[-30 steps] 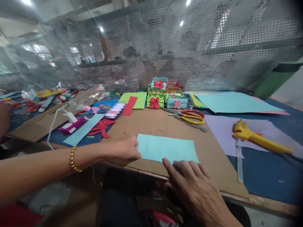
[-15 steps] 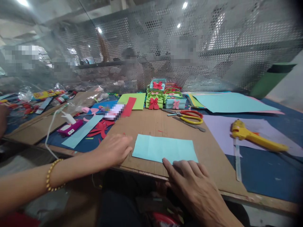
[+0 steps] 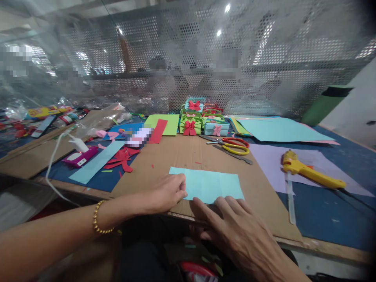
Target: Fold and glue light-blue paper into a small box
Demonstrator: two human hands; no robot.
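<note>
on our left, a purple plug box [image 3: 80,157] sits near a long blue strip [image 3: 96,162] and red scraps [image 3: 122,158]. our left hand [image 3: 172,192] has its grip curled in, pressing on the left end of the blue paper [image 3: 213,186]. the paper lies flat on the cardboard [image 3: 164,156], near the front edge of the desk [image 3: 323,215]. our right hand [image 3: 235,219] has its grip loosely open, fingertips on the paper's near edge. behind are little paper bags [image 3: 202,121] and scissors [image 3: 235,146]. to the right, a yellow glue gun [image 3: 311,172] rests on purple paper [image 3: 267,160].

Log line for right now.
left hand: on light-blue sheet, left end | right hand: fingers at its near edge | glue gun: lying on purple paper
</note>
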